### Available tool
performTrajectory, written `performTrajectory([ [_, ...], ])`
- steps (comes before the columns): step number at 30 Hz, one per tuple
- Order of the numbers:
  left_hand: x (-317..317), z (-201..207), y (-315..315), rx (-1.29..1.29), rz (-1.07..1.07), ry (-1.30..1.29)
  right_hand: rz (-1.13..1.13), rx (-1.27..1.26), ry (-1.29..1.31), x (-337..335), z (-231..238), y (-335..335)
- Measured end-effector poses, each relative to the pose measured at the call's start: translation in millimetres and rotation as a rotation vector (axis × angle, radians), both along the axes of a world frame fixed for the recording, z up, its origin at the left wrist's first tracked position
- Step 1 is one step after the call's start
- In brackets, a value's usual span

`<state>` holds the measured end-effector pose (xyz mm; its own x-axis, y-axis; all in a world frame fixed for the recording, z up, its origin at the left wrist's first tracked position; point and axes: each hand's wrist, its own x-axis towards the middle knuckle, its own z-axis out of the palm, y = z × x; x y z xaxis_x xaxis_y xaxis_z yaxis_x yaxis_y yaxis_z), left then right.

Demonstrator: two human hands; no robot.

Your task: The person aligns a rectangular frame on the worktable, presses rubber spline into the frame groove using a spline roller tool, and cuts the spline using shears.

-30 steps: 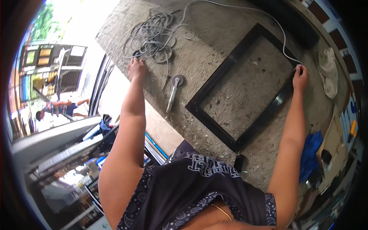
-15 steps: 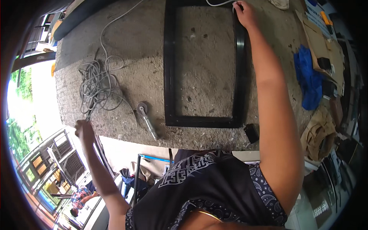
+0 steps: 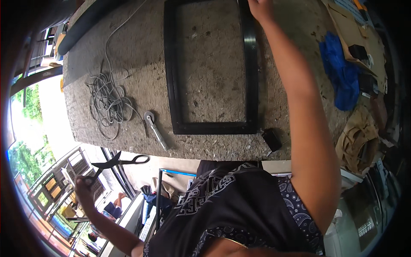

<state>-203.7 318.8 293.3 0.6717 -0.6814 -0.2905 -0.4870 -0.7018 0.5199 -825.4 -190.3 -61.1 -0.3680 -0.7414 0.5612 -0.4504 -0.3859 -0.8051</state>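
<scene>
Spread black scissors (image 3: 112, 162) are gripped in the left hand (image 3: 82, 188) off the tabletop's (image 3: 222, 147) near left corner, well left of the black frame (image 3: 251, 81) laid lengthwise toward the far edge, its far end cropped with the nearer right hand (image 3: 262, 9), whose hold cannot be made out.

Rough grey-brown desk (image 3: 141, 81), flecked with pale bits (image 3: 201, 150) along the near edge. Lying at its middle, a black rectangular frame (image 3: 214, 128). To the left, a tangle of grey cord (image 3: 108, 105), trailing toward the far side; between the two, a metal-handled roller (image 3: 156, 129). Near right, a small black object (image 3: 271, 140); farther right, crumpled blue material (image 3: 339, 73). Far left, a dark roll (image 3: 92, 21).
</scene>
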Motion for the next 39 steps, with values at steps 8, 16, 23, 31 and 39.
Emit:
performTrajectory([
  [8,-209,-147,-6,-0.317,0.396,0.552,1.554,0.695,-0.207,54,123,290],
  [16,-338,-189,-55,-0.329,0.442,1.052,1.490,1.054,-0.573,57,108,374],
  [23,-402,-200,-39,-0.088,0.122,0.748,1.555,0.986,-1.069,65,121,369],
  [31,-425,-188,-52,-0.050,-0.307,0.565,1.280,0.561,-0.491,74,120,371],
  [39,-400,-215,-52,-0.153,-0.034,0.871,0.513,0.281,0.932,-13,30,191],
])
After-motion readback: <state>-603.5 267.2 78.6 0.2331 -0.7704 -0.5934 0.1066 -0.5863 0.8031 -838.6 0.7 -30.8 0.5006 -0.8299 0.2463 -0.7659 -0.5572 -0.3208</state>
